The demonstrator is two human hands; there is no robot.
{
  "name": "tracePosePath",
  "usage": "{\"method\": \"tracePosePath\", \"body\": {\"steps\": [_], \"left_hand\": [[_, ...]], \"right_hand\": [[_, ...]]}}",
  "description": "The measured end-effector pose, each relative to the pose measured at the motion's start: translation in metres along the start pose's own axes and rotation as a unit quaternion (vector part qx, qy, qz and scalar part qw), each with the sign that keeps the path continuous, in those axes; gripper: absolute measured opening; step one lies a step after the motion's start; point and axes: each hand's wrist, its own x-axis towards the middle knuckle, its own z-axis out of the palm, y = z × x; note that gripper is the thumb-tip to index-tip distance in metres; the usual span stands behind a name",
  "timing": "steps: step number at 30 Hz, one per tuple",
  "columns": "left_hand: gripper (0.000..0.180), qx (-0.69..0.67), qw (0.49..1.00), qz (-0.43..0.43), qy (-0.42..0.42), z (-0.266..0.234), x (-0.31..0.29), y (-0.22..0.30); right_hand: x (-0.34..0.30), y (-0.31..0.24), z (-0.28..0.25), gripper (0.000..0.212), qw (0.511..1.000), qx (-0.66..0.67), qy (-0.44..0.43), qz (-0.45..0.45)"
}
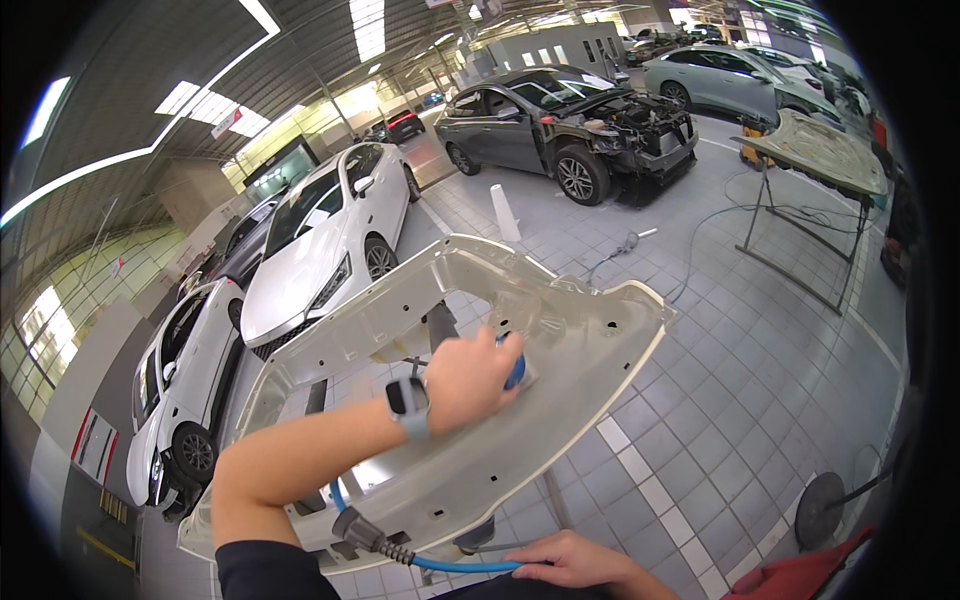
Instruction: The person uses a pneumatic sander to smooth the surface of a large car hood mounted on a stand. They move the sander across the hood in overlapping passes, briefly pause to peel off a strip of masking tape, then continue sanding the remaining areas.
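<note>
In the head view, the person leans over a large pale car panel point(590, 365) that spreads right before them, its edge curved and its face pierced with holes. The left hand point(468, 380), with a square watch point(408, 398) on the wrist, is over the panel's middle, fingers curled down around a blue object point(516, 366); from here I can't tell exactly what it is, or whether it touches the metal. Lower down, at the panel's near edge, the right hand point(568, 558) has its fingers wrapped around a blue hose point(465, 567), which runs left into a dark fitting point(358, 530) below the left forearm. Beyond the panel a white car point(315, 235) faces us, and past it stands a grey car point(515, 125) with its front end stripped bare. A white tapered post point(504, 213) rises from the tiled floor point(690, 400) between the panel and the grey car. Off to the right, another panel point(815, 150) lies on a metal stand point(795, 268).
</note>
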Motion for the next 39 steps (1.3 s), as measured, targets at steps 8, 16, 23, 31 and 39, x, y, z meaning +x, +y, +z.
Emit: {"method": "tracePosePath", "body": {"steps": [8, 16, 23, 31, 39], "left_hand": [[0.059, 0.036, 0.999, 0.013, -0.008, 0.002, -0.111, -0.023], [0.057, 0.062, 0.996, 0.060, -0.005, -0.004, -0.040, -0.010], [0.055, 0.032, 0.998, 0.048, -0.011, -0.010, 0.067, 0.003], [0.056, 0.031, 0.999, 0.020, -0.019, -0.006, -0.011, -0.006], [0.058, 0.011, 0.999, 0.045, 0.002, 0.007, -0.127, -0.041]], "right_hand": [[0.052, 0.018, 0.030, 0.037, 0.993, -0.013, -0.109, -0.045], [0.051, 0.021, 0.030, 0.037, 0.996, 0.021, -0.062, -0.052], [0.030, 0.017, 0.017, 0.037, 0.995, 0.086, 0.013, -0.043], [0.037, 0.011, 0.028, 0.034, 0.995, 0.054, -0.082, 0.031], [0.080, 0.015, 0.101, 0.037, 0.994, 0.034, -0.101, -0.004]]}}
